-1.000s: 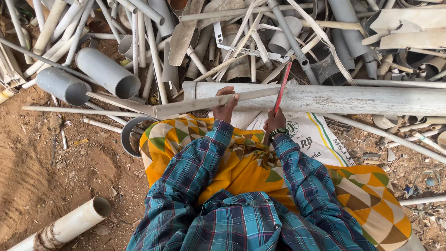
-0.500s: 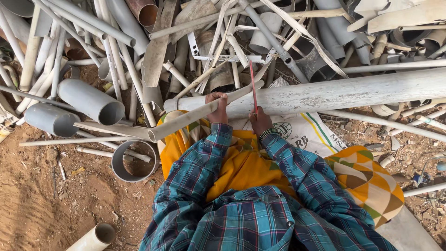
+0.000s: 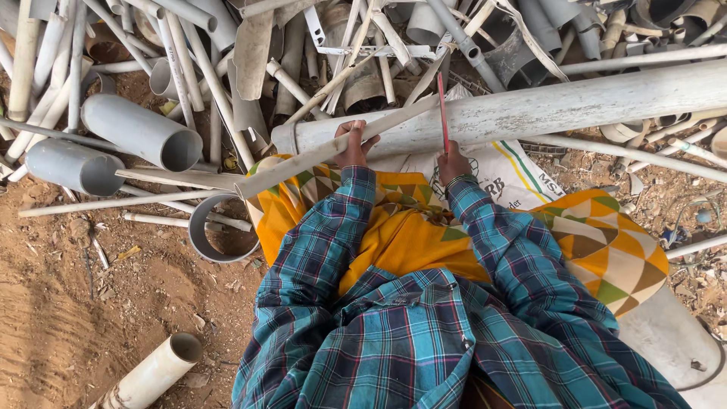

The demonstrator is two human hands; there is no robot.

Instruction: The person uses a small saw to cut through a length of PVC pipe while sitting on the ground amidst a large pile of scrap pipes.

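My left hand (image 3: 353, 144) grips a long flat whitish plastic strip (image 3: 303, 163) that slants from lower left up to the right, resting against a thick white pipe (image 3: 545, 106). My right hand (image 3: 452, 161) holds a thin red blade (image 3: 442, 106) upright, its edge against the strip near the thick pipe. Both arms wear blue plaid sleeves. A yellow patterned cloth (image 3: 394, 235) covers my lap below the hands.
A heap of grey and white pipe offcuts (image 3: 136, 132) fills the top and left. A short pipe ring (image 3: 216, 231) lies by my left knee, another pipe (image 3: 155, 371) at the bottom left. A printed white sack (image 3: 507, 174) lies under the thick pipe. The ground is brown dirt.
The view has shifted right and slightly down. My hands stay on the strip and the red blade; the blade has gone from tilted to nearly upright.
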